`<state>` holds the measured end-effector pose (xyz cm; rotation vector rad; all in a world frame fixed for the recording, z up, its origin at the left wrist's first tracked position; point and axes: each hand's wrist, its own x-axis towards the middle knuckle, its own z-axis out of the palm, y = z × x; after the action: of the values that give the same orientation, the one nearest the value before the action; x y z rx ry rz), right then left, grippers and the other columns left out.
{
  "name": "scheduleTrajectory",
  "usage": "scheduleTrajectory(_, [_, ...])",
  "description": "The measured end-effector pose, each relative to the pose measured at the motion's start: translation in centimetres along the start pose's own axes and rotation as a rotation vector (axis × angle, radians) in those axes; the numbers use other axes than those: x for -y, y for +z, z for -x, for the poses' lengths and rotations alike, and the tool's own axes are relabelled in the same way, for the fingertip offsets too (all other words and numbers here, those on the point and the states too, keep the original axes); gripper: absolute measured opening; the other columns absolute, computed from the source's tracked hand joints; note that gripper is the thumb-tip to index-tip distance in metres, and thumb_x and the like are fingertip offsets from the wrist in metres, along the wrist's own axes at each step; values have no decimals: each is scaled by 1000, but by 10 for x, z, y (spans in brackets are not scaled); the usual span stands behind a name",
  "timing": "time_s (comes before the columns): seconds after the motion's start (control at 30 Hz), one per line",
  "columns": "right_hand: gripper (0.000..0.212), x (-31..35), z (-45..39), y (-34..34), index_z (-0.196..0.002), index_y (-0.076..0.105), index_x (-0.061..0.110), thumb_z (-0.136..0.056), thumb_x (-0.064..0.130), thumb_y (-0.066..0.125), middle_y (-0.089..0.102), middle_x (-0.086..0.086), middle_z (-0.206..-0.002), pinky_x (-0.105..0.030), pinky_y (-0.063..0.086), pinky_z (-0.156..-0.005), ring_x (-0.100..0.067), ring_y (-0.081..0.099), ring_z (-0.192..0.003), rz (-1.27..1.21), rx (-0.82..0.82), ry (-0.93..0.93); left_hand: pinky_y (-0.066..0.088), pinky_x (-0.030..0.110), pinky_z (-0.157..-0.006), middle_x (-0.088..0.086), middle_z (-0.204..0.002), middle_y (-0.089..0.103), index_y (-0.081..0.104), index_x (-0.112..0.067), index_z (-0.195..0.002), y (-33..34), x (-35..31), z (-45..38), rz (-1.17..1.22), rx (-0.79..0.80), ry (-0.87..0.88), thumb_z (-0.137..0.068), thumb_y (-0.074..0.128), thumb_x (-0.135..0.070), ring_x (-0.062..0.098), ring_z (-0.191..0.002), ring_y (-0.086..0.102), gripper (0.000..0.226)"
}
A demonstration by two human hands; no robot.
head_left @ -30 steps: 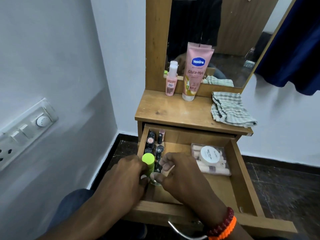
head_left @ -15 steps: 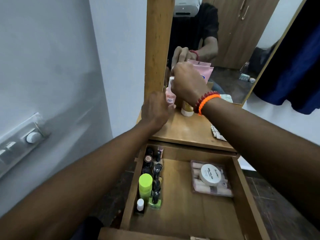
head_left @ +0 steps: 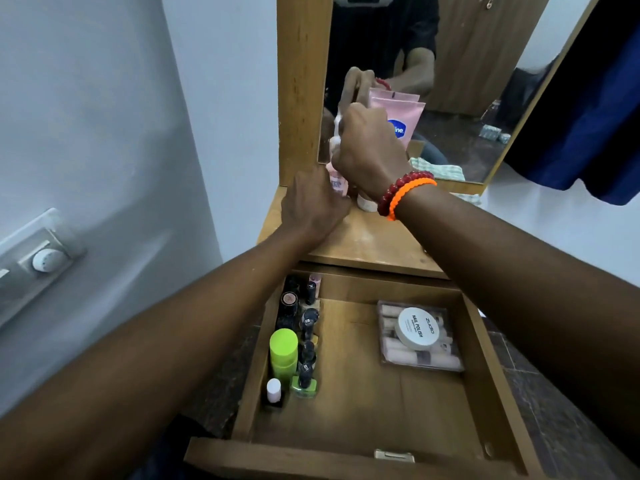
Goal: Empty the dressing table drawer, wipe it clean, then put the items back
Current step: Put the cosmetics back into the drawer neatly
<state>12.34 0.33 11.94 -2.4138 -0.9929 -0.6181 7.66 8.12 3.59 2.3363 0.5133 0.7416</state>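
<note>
The wooden drawer [head_left: 363, 403] stands pulled open below the dressing table top [head_left: 374, 242]. Several nail polish bottles [head_left: 306, 341] and a lime-green cylinder [head_left: 283, 351] line its left side. A clear box [head_left: 420, 358] with a white nail polish tub [head_left: 417, 327] on it lies at the right. Both hands are up on the table top at a small pink bottle [head_left: 337, 181]. My right hand [head_left: 367, 150] is curled round its white top. My left hand [head_left: 311, 206] holds its lower part. A pink Vaseline tube [head_left: 407, 116] stands just behind.
A mirror [head_left: 467, 81] rises behind the table top. A checked cloth [head_left: 472, 199] lies at the table's right, mostly hidden by my right forearm. A grey wall with a switch plate [head_left: 45, 258] is close on the left. Dark blue fabric [head_left: 588, 133] hangs at the right.
Both hands left the drawer's left side and rose to the table top. They now hold the small pink bottle. The view has moved closer to the mirror.
</note>
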Motion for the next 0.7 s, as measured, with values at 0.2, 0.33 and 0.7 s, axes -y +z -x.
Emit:
scheduleTrajectory(0.2, [11, 8, 46, -21, -85, 58, 8, -80, 3, 67, 59, -8, -81, -32, 53, -52, -27, 62, -73, -154, 39, 131, 49, 29, -61, -6, -67, 49, 43, -27, -65, -45, -43, 74, -150, 142, -82, -75, 80, -29, 27, -75, 63, 39])
scheduleTrajectory(0.33, [6, -3, 86, -30, -79, 65, 4, -72, 3, 64, 64, -8, -69, -25, 49, -43, -24, 66, -65, -252, 171, 305, 42, 28, -56, -6, -64, 42, 38, -27, -64, -47, -57, 124, -170, 262, -67, -80, 77, -26, 15, -61, 52, 42])
scheduleTrajectory(0.7, [41, -54, 175, 36, -79, 64, -2, -62, 26, 90, 62, -10, -65, -16, 36, -40, -18, 58, -47, -467, 358, 882, 54, 39, -82, 12, -120, 64, 55, -11, -131, 21, -41, 173, -417, 487, 7, -97, 57, -24, 32, -111, 66, 36])
